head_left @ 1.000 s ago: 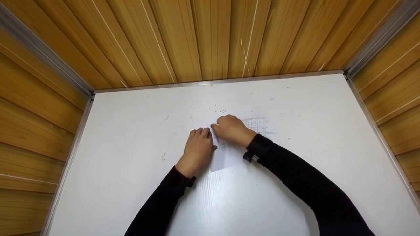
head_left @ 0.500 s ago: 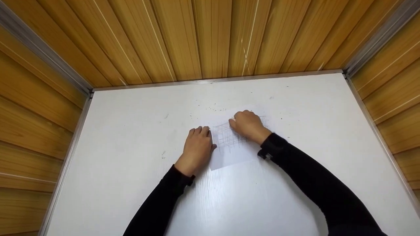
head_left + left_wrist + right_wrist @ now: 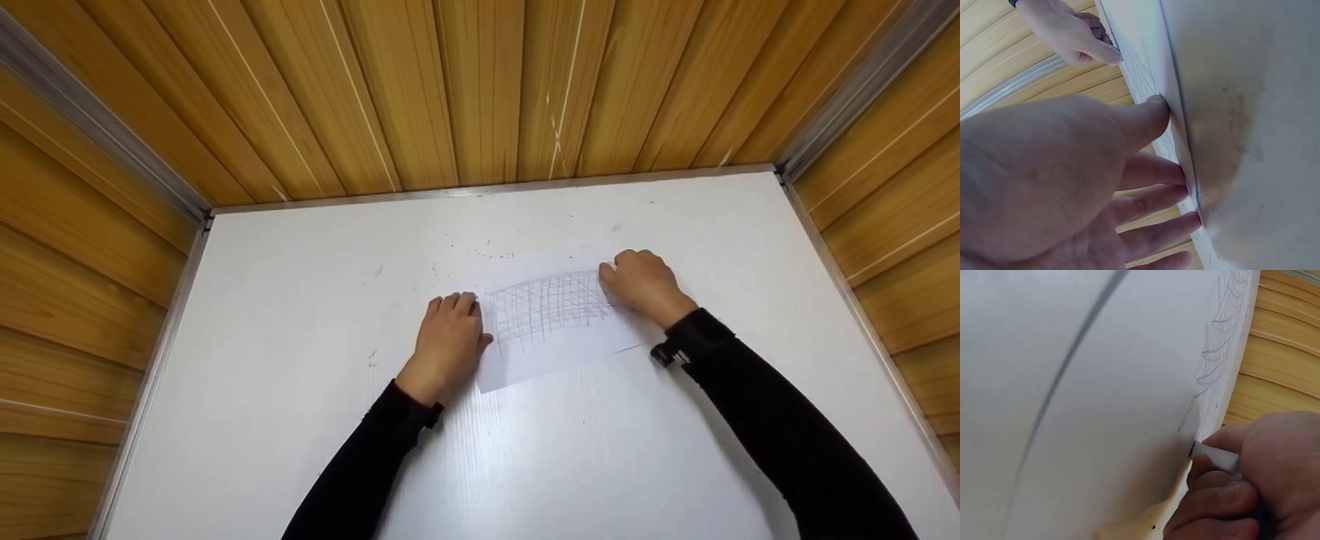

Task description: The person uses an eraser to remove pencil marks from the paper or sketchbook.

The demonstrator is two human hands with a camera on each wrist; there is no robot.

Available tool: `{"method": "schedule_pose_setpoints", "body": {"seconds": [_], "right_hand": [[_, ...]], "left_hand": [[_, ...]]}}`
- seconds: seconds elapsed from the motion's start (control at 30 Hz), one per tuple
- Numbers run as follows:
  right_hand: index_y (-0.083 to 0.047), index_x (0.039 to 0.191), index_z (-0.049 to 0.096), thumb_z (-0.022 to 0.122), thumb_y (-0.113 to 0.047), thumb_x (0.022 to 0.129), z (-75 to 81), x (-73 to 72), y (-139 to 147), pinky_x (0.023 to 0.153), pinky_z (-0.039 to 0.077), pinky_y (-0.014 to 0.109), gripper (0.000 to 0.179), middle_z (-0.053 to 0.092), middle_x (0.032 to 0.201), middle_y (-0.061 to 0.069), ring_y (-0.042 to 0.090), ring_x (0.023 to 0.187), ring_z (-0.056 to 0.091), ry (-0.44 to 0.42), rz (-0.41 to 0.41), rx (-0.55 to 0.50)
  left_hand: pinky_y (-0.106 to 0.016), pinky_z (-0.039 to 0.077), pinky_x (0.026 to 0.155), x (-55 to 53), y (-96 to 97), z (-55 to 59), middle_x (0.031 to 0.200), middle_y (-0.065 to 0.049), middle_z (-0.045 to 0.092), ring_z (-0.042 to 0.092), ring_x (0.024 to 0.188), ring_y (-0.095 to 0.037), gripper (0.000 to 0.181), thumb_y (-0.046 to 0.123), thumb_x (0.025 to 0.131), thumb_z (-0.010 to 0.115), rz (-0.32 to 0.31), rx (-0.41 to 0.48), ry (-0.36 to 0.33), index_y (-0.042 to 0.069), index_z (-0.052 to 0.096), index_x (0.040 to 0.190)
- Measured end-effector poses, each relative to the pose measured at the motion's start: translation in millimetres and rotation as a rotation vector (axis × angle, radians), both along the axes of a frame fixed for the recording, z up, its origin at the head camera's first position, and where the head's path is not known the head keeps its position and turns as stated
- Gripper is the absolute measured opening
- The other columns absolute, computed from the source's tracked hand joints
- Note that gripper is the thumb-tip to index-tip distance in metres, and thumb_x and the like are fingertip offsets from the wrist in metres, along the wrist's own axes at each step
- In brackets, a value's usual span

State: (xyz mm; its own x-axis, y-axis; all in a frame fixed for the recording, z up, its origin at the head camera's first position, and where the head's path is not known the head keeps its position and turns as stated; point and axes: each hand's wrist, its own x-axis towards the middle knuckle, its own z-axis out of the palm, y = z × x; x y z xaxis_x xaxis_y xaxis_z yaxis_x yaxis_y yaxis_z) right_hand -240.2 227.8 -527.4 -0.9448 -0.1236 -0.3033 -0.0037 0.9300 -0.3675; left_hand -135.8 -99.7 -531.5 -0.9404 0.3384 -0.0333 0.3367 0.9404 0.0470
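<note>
Probably light and crease-prone, the pencil-marked paper (image 3: 562, 341) lies on the table (image 3: 300, 300) — best pinned at its left edge, where the left hand (image 3: 448, 337) rests uncurled — while the right hand (image 3: 643, 286) pinches a pale block (image 3: 1217, 459) at the right end.

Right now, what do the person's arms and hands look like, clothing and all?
The left sleeve and right sleeve are long, black and plain. Each wrist bears a small dark device; the right wrist device has pale marks. The left hand and right hand are bare.
</note>
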Motion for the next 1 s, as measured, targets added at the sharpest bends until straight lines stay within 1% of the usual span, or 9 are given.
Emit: {"method": "schedule_pose_setpoints", "body": {"seconds": [0.17, 0.3, 0.37, 0.5, 0.6, 0.7, 0.83, 0.93, 1.0], "right_hand": [[0.016, 0.127, 0.068, 0.044, -0.035, 0.114, 6.5, 1.3, -3, 0.095, 0.056, 0.059, 0.058, 0.070, 0.123, 0.035, 0.042, 0.104, 0.063, -0.013, -0.004, 0.060], [0.015, 0.130, 0.069, 0.046, -0.035, 0.114, 11.4, 5.1, -15, 0.098, 0.056, 0.061, 0.057, 0.070, 0.126, 0.035, 0.047, 0.113, 0.067, 0.026, -0.018, 0.025], [0.012, 0.128, 0.071, 0.047, -0.038, 0.114, 11.7, 8.5, -27, 0.098, 0.056, 0.061, 0.057, 0.071, 0.124, 0.033, 0.047, 0.113, 0.068, 0.049, -0.012, -0.015], [0.006, 0.126, 0.074, 0.049, -0.043, 0.115, 10.4, 16.2, -64, 0.102, 0.056, 0.059, 0.056, 0.075, 0.123, 0.028, 0.043, 0.112, 0.070, 0.031, 0.066, -0.084], [0.003, 0.128, 0.075, 0.049, -0.045, 0.115, 8.8, 21.5, -98, 0.108, 0.056, 0.059, 0.056, 0.076, 0.126, 0.026, 0.043, 0.119, 0.071, -0.001, 0.144, -0.082], [0.001, 0.129, 0.075, 0.051, -0.046, 0.114, 6.5, 26.9, -132, 0.111, 0.056, 0.059, 0.055, 0.077, 0.128, 0.025, 0.044, 0.124, 0.071, -0.008, 0.213, -0.071], [0.000, 0.120, 0.077, 0.053, -0.043, 0.113, 1.5, 34.0, -166, 0.107, 0.058, 0.058, 0.050, 0.077, 0.124, 0.024, 0.044, 0.122, 0.072, 0.008, 0.273, -0.069], [0.000, 0.115, 0.078, 0.054, -0.040, 0.112, -3.0, 35.4, -173, 0.104, 0.060, 0.058, 0.046, 0.077, 0.122, 0.023, 0.043, 0.119, 0.072, 0.028, 0.270, -0.052], [0.000, 0.117, 0.078, 0.053, -0.038, 0.111, -4.9, 32.8, -164, 0.104, 0.059, 0.057, 0.046, 0.077, 0.123, 0.023, 0.043, 0.120, 0.072, 0.039, 0.247, -0.042]], "left_hand": [[-0.056, 0.041, 0.130, 3.5, 7.2, 0.5, 0.158, -0.013, 0.062, 0.058, 0.150, -0.034, 0.062, 0.043, 0.104, 0.076, -0.027, -0.028, -0.008, 0.000, 0.068, 0.147], [-0.056, 0.041, 0.130, 15.6, 9.2, 5.3, 0.159, -0.016, 0.061, 0.057, 0.152, -0.035, 0.067, 0.047, 0.104, 0.075, -0.058, -0.010, 0.005, -0.001, 0.065, 0.150], [-0.057, 0.039, 0.131, 24.1, 8.2, 6.2, 0.164, -0.019, 0.057, 0.053, 0.155, -0.037, 0.070, 0.051, 0.107, 0.069, -0.063, 0.004, -0.022, 0.000, 0.061, 0.154], [-0.060, 0.033, 0.135, 40.1, 4.1, 4.3, 0.175, -0.023, 0.044, 0.042, 0.164, -0.041, 0.076, 0.057, 0.112, 0.056, -0.053, -0.009, -0.100, 0.002, 0.050, 0.165], [-0.059, 0.033, 0.135, 46.8, 2.2, 0.9, 0.177, -0.023, 0.039, 0.039, 0.166, -0.042, 0.078, 0.057, 0.113, 0.052, -0.050, -0.030, -0.121, 0.001, 0.046, 0.167], [-0.057, 0.035, 0.134, 50.2, 1.8, -2.0, 0.176, -0.024, 0.040, 0.040, 0.165, -0.042, 0.080, 0.056, 0.112, 0.055, -0.055, -0.036, -0.113, -0.002, 0.045, 0.166], [-0.056, 0.038, 0.133, 53.3, 3.0, -2.4, 0.175, -0.025, 0.042, 0.043, 0.163, -0.042, 0.083, 0.058, 0.110, 0.058, -0.064, -0.063, -0.094, -0.003, 0.047, 0.165], [-0.055, 0.038, 0.133, 53.3, 6.1, -1.3, 0.174, -0.025, 0.044, 0.046, 0.162, -0.041, 0.084, 0.060, 0.109, 0.057, -0.073, -0.094, -0.078, -0.003, 0.048, 0.164], [-0.054, 0.040, 0.132, 51.8, 8.7, -2.1, 0.172, -0.024, 0.047, 0.048, 0.161, -0.040, 0.084, 0.061, 0.109, 0.057, -0.083, -0.109, -0.059, -0.003, 0.050, 0.163]]}}
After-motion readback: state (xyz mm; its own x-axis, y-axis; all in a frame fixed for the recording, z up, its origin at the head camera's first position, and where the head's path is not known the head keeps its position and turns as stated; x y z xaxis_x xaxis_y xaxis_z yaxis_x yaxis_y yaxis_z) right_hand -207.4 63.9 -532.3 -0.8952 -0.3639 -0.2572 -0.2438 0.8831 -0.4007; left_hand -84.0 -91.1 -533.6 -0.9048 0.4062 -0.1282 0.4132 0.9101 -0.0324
